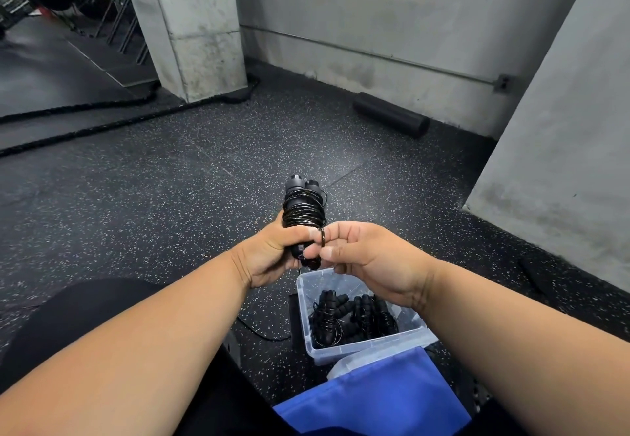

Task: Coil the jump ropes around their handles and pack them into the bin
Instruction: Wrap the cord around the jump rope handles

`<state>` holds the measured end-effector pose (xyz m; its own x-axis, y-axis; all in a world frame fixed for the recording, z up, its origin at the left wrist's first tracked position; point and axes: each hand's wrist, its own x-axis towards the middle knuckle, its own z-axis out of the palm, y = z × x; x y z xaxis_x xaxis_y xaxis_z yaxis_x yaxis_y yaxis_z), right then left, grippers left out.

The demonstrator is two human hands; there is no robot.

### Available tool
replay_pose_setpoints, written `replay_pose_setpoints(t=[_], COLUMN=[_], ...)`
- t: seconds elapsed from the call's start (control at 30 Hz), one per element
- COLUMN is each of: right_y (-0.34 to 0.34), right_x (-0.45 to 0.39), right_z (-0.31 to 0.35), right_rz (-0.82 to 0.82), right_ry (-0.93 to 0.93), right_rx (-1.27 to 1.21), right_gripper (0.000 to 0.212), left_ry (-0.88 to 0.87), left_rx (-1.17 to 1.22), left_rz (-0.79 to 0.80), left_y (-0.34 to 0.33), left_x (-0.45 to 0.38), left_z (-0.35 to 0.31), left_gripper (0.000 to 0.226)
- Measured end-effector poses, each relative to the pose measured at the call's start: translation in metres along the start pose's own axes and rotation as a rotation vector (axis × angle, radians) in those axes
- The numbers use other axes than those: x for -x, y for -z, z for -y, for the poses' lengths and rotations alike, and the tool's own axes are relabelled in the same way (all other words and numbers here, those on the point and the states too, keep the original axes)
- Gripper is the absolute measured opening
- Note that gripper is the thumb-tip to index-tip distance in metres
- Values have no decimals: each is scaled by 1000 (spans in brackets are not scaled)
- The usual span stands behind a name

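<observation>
Mid-frame, the left hand (272,251) grips a pair of black handles (301,197) with the jump rope (304,212) already coiled round them, held over the speckled floor (136,197). The right hand (361,258) pinches a small loop of the rope just beside it. Right below, lower centre, the clear bin (341,354) holds more coiled ropes (351,319), and a blue bag (381,398) overlaps its near edge
</observation>
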<state>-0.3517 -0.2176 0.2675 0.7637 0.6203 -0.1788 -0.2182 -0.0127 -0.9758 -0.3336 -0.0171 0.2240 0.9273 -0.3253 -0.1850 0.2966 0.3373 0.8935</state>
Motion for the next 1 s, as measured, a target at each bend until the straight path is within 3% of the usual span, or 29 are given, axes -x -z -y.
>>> replay_pose_setpoints(t=[0.1,0.23,0.4,0.57,0.7,0.83,1.0], right_y=[-4,-4,-6,3,11,12,14], right_x=[2,0,-1,2,0,-5,-5], right_z=[4,8,11,15,5,-5,0], right_rz=[39,1,-184,-404,-347,-331,-298], right_ry=[-16,1,149,227,319,443,553], right_rx=[-233,-303,14,298,570,793,951], right_gripper=[39,45,31,21,14,20,7], left_ry=[-25,-48,-71,-84,-82,-47,2], left_rx=[74,181,286,354,395,404,433], left_rz=[3,52,118,27,26,85,143], left_y=[-2,-4,-9,-7,-8,-11,-11], left_x=[0,-1,0,1,7,11,15], left_z=[-5,-7,-2,-7,-13,-12,-13], left_gripper=[56,60,91,87,82,78,77])
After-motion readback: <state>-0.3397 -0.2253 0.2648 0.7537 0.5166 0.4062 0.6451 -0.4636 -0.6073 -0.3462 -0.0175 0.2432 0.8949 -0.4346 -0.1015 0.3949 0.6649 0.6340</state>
